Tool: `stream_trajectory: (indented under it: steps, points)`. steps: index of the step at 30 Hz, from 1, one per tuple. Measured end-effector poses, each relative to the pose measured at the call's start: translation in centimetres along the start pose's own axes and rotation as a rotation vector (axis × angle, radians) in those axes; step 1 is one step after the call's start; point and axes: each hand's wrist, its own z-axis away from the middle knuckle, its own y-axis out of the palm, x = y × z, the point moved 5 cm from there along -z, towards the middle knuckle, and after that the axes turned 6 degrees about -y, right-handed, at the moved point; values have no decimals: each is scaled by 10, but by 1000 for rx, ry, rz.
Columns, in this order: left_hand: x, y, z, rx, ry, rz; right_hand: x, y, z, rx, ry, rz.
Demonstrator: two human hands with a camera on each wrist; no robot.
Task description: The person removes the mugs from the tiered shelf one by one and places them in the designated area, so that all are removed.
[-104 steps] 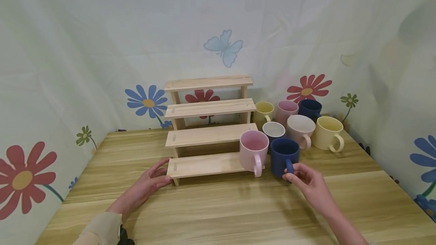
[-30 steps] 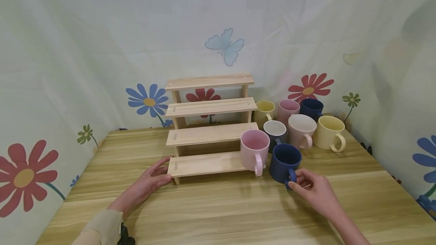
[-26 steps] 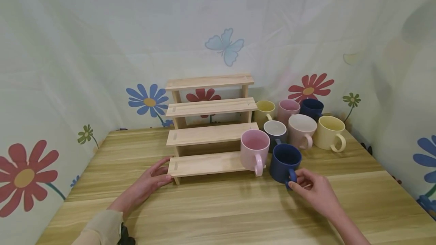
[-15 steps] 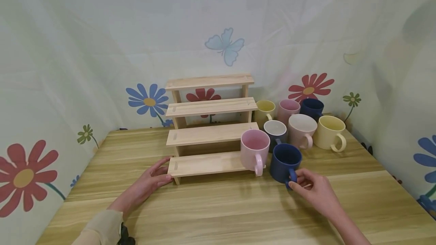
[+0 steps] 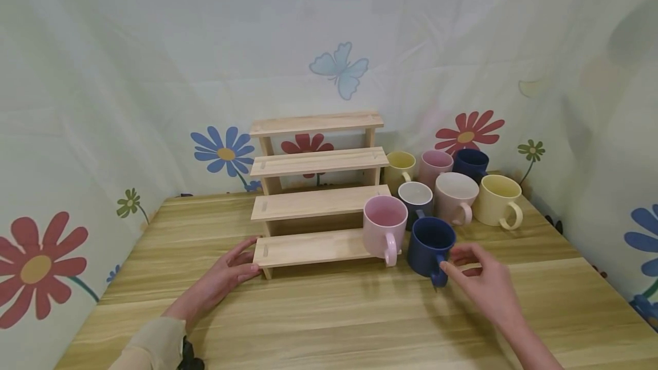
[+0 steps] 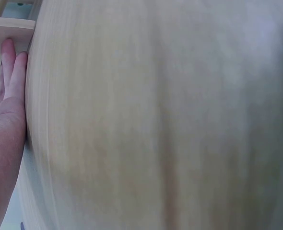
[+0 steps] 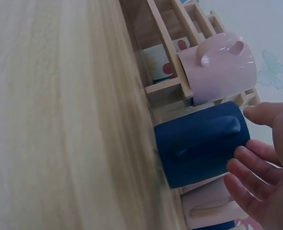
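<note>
A dark blue mug (image 5: 430, 247) stands upright on the table at the right end of a wooden tiered shelf (image 5: 313, 249), its handle facing forward. Beside that handle is my right hand (image 5: 485, 284); in the right wrist view its thumb and fingers are spread around the air near the mug's rim, holding nothing. My left hand (image 5: 221, 281) touches the left end of the lowest step with fairly straight fingers, also visible in the left wrist view. On the right end of that step sits a pink mug (image 5: 382, 227), handle forward.
Behind the blue mug stand several more: a grey one with white inside (image 5: 415, 204), a pale pink one (image 5: 454, 198), a cream one (image 5: 496, 201), and others in yellow, pink and navy near the curtain. The wooden table (image 5: 329, 324) extends in front.
Earlier the right hand gripped the blue mug's handle and shifted the mug slightly forward, turning it. Now its fingers have let go and spread. The left hand has stayed at the shelf.
</note>
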Motion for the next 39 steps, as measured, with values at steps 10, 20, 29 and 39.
stream_trajectory:
  steps: [10,20,29,39]
  points:
    - [0,0,1,7,9,12,29,-7,-8,-103,-125,25]
    - [-1,1,2,5,-10,21,55,10,-17,-99,-197,-25]
    - [-1,1,3,3,-8,9,68,27,-19,-71,-206,-47]
    - [-2,1,2,18,-4,27,72,41,-18,-25,-212,-67]
